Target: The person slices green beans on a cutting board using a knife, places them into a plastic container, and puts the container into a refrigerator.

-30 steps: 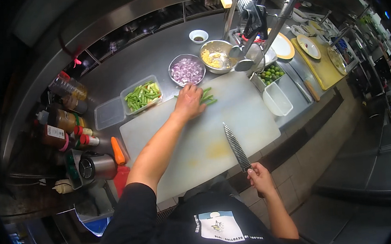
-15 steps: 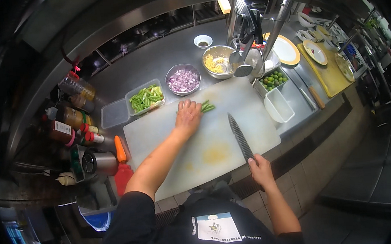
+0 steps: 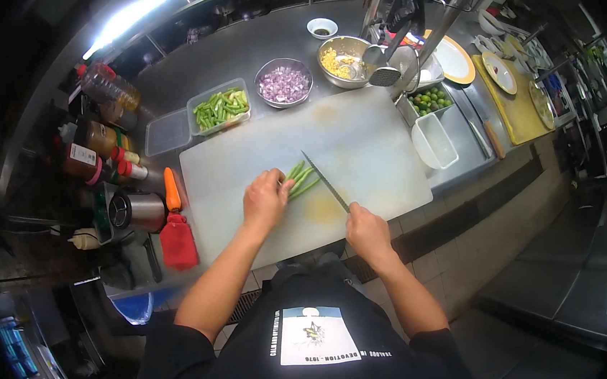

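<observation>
On a white cutting board, my left hand is closed around one end of a small bunch of green beans. The beans point up and to the right from my fingers. Gripped by its handle in my right hand is a dark-bladed kitchen knife. Its blade slants across beside the free ends of the beans; whether it touches them I cannot tell. Beyond the board's far edge stand a clear container of cut green beans and a metal bowl of chopped purple onion.
A metal bowl with yellow bits and a small white bowl stand farther back. To the right are limes, a white tub and another knife. A carrot, red cloth and metal canister lie left.
My left hand has drawn the beans toward me across the board. My right hand has moved left and away from me, bringing the knife beside the beans. The head view has shifted slightly.
</observation>
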Demonstrator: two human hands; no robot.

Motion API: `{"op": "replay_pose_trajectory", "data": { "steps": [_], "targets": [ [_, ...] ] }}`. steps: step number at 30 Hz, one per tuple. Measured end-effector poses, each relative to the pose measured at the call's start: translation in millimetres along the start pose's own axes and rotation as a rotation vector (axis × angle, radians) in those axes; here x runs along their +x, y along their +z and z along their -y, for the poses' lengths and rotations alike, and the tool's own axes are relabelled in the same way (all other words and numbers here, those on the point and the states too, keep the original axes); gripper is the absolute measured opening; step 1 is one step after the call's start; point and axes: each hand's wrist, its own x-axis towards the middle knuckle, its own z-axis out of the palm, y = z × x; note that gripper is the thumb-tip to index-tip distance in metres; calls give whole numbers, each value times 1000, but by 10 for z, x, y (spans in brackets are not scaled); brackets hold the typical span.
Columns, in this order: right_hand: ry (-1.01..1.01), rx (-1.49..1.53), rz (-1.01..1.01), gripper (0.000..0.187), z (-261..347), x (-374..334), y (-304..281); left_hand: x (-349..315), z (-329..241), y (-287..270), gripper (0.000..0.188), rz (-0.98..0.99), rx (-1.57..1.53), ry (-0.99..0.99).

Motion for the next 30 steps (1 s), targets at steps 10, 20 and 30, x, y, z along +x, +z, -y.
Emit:
{"op": "replay_pose_trajectory", "data": {
  "steps": [10,20,30],
  "targets": [
    [-49,-66,-5,9,103,275,6,236,471,1,22,134,-77,-16],
    [-37,-72,52,10,250,236,-17,-228,363,-52,34,-45,81,214],
    [-43,-39,15,8,202,79,62,-363,433,-10,37,-56,79,258]
  ]
}}
